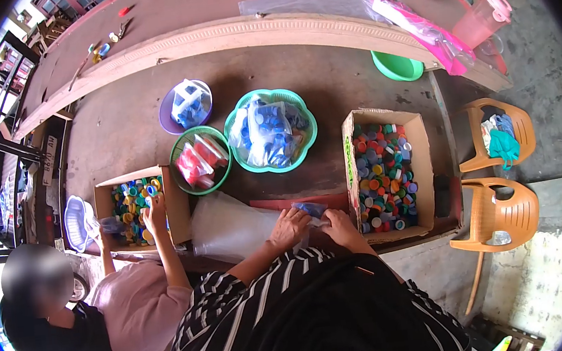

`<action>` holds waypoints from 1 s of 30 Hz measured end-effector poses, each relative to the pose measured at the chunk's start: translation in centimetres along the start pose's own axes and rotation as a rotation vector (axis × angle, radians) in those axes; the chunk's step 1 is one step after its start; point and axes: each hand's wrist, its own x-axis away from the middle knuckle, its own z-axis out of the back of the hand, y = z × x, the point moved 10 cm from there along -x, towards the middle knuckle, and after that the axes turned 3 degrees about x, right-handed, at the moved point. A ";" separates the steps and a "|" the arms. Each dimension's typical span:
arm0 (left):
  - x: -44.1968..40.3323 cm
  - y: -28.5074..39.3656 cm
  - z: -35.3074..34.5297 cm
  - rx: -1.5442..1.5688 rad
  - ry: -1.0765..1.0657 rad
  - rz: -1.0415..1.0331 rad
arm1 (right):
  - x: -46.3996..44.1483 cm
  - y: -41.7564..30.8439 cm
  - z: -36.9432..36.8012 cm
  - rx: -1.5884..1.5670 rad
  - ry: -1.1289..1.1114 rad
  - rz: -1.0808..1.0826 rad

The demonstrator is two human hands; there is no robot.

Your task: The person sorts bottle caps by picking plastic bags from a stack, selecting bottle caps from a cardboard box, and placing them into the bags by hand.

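Note:
At the table's near edge my left hand (291, 227) and my right hand (340, 227) are close together on a small clear plastic bag (310, 209) with blue bottle caps in it. My left fingers are bent over the bag's near left side. On its right side, my right hand pinches the plastic. Left of my hands lies a stack of clear plastic sheeting or bags (226, 226). To the right stands a cardboard box (422, 160) of loose, mixed-colour caps.
Ahead are a turquoise basket (310, 114) of blue-cap bags, a green basket (178, 176) of red-cap bags and a purple basin (165, 116). On the left a co-worker (137, 307) handles caps above another cardboard box (174, 217). Orange chairs (504, 214) stand at right.

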 end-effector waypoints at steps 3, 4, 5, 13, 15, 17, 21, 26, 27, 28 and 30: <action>-1.3 0.1 1.0 -0.018 -0.017 0.038 | -0.9 -0.4 1.7 0.113 0.069 0.034; -1.7 0.1 1.2 -0.008 -0.016 0.050 | -1.3 -0.6 1.8 0.126 0.061 0.049; -2.0 0.0 1.0 -0.031 -0.016 0.034 | -1.7 -0.7 1.9 0.140 0.053 0.064; -5.2 -4.1 0.0 0.048 -0.077 0.141 | -3.5 -3.1 7.5 -0.065 0.306 0.103; -6.4 -6.3 1.3 0.212 -0.038 0.245 | -3.3 -4.0 11.4 -0.255 0.494 0.106; -8.7 -6.5 5.3 0.410 0.198 0.210 | -2.6 -4.4 14.6 -0.194 0.585 0.090; -12.9 -8.4 12.0 0.117 0.458 0.286 | -1.7 -1.5 15.7 -0.041 0.638 0.016; -17.6 -11.6 12.3 -0.179 0.403 0.435 | -1.3 0.9 13.3 -0.085 0.581 -0.074; -18.1 -11.8 11.8 -0.227 0.376 0.467 | -1.3 0.9 13.2 -0.095 0.582 -0.077; -18.5 -11.7 11.2 -0.246 0.362 0.460 | -1.2 0.9 13.0 -0.105 0.584 -0.082; -18.9 -11.6 10.2 -0.284 0.330 0.443 | -1.1 1.2 12.8 -0.130 0.592 -0.090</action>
